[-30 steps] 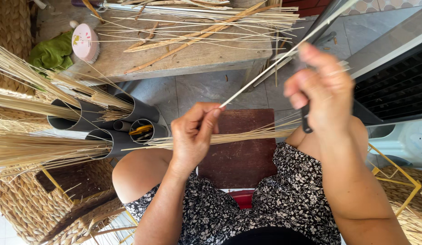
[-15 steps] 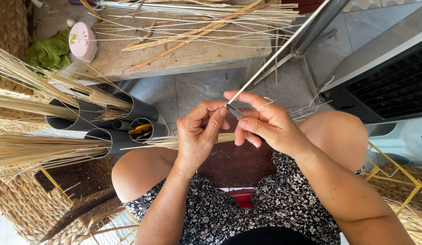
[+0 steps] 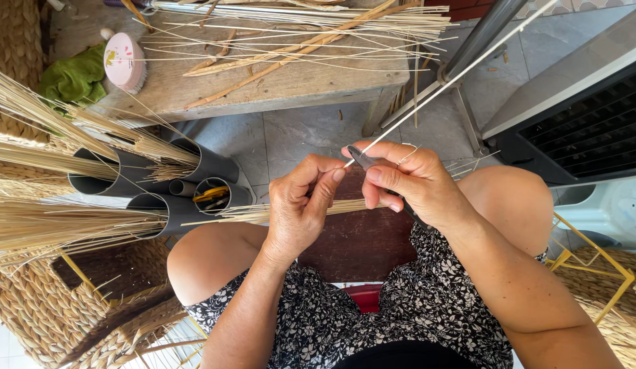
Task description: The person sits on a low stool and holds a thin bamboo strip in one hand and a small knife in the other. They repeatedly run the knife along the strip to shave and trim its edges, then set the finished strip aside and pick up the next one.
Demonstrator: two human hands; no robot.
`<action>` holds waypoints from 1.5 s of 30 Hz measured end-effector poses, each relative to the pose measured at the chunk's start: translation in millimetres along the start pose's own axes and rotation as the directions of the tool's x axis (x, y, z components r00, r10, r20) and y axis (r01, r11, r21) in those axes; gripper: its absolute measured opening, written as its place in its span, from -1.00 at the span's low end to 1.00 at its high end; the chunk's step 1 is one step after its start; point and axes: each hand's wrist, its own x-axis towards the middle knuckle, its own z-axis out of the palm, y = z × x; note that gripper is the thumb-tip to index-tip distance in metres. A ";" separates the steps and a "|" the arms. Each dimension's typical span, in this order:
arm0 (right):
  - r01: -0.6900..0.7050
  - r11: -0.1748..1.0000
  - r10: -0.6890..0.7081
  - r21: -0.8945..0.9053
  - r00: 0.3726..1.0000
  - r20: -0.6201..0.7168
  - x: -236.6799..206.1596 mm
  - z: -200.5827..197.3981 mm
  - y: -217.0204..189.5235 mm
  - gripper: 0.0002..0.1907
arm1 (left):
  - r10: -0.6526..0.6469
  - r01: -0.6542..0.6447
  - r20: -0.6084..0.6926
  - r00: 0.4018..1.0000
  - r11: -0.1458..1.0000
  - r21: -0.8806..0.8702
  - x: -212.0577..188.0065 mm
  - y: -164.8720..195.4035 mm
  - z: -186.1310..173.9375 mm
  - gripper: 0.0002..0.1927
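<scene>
My left hand (image 3: 301, 205) grips a bundle of pale straw (image 3: 249, 213) that lies across my lap, and its fingertips pinch the near end of a long thin reed strip (image 3: 455, 76). The strip runs up and away to the right. My right hand (image 3: 410, 181) sits right beside the left and holds a small dark blade (image 3: 364, 159) against the strip's end.
Grey tubes (image 3: 154, 181) stuffed with straw stand at the left, above woven baskets (image 3: 65, 314). A wooden bench (image 3: 263, 75) strewn with reeds carries a pink brush (image 3: 124, 61) and a green cloth (image 3: 75, 78). A dark appliance (image 3: 578, 123) stands at the right. A yellow wire frame (image 3: 598, 256) is at lower right.
My right hand came down from high at the right and closed in beside my left hand at the strip's end.
</scene>
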 end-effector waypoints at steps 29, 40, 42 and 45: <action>0.166 0.977 -0.191 -0.135 0.960 -0.202 -11.9 -25.4 -20.1 -0.64 | 0.057 -0.064 0.099 0.993 0.995 0.070 21.0 11.8 16.4 -0.80; 0.223 0.975 -0.210 0.019 0.942 -0.260 -21.0 -49.6 -33.7 -0.63 | 0.186 -0.198 0.069 0.980 0.948 0.250 29.3 22.7 11.2 -0.95; 0.294 0.955 -0.277 0.030 0.926 -0.257 -23.3 -63.4 -38.2 -0.62 | 0.116 -0.130 0.077 0.990 0.967 0.218 27.9 19.9 6.9 -0.95; 0.298 0.954 -0.274 0.039 0.916 -0.295 -23.2 -74.9 -39.3 -0.57 | 0.017 -0.035 0.119 0.993 0.987 0.154 31.9 17.4 5.6 -0.94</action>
